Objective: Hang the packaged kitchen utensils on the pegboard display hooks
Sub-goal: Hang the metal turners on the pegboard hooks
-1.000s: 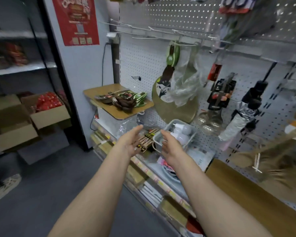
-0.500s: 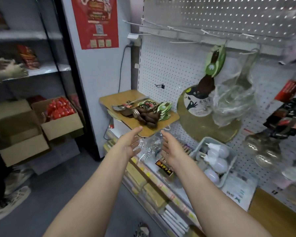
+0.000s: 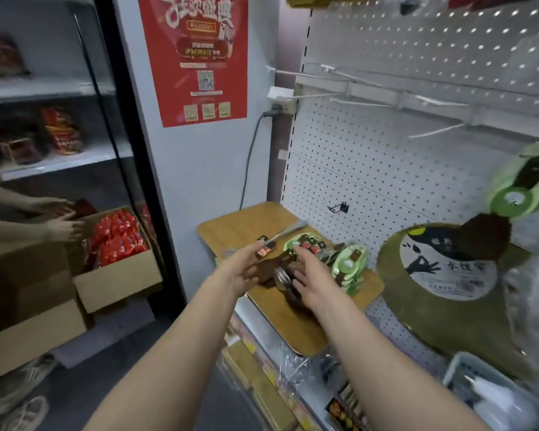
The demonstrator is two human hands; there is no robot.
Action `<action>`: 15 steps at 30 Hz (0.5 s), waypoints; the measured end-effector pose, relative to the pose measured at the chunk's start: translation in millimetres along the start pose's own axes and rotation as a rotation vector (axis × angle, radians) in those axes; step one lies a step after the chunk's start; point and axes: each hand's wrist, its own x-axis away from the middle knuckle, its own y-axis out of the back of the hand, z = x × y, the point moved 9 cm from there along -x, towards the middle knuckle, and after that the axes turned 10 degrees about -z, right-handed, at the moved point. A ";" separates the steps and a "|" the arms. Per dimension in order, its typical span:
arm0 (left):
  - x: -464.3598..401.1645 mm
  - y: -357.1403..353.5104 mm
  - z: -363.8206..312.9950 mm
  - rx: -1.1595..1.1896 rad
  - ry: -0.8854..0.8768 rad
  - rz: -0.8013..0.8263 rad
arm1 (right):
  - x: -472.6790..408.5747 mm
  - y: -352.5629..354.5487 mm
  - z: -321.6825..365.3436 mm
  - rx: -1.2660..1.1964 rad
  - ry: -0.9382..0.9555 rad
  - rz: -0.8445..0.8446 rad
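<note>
The packs [image 3: 321, 259] of utensils lie in a loose pile on the board [image 3: 249, 225], a small wooden shelf that stands out from the foot of the pegboard [image 3: 371, 169]; the pile has green cards and dark wooden parts, and one long metal piece points away toward the far corner of the board. Both hands are at the pile. The left hand [image 3: 241, 270] is at the near left side of it, fingers open and a little curled, and I cannot tell if they already touch a pack. The right hand [image 3: 308, 276] is just right of it, over the pile, fingers spread and pointing forward, not closed on anything. So the step in hand seems to be the pick-up: no pack is lifted yet. The next move should be to take one pack only, by its card top, and then carry it up to one of the bare hooks [image 3: 333, 99] high above the board, with the card hole turned to the hook tip. Compared with half a second ago, the hands were short of the board and under its edge; now they are over it, and the view has turned left, so the pile sits in the middle.
</note>
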 end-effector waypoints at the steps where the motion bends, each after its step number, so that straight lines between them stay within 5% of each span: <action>1: -11.6 -1.7 -5.7 -0.009 0.015 0.004 | -9.0 -7.2 2.1 0.008 -0.016 -0.009; 10: -145.2 -22.2 -67.6 -0.101 0.074 0.032 | -111.3 -65.6 8.2 -0.023 -0.079 -0.147; 15: -216.8 -58.7 -91.8 -0.254 0.103 0.174 | -170.7 -98.3 7.0 -0.090 -0.083 -0.272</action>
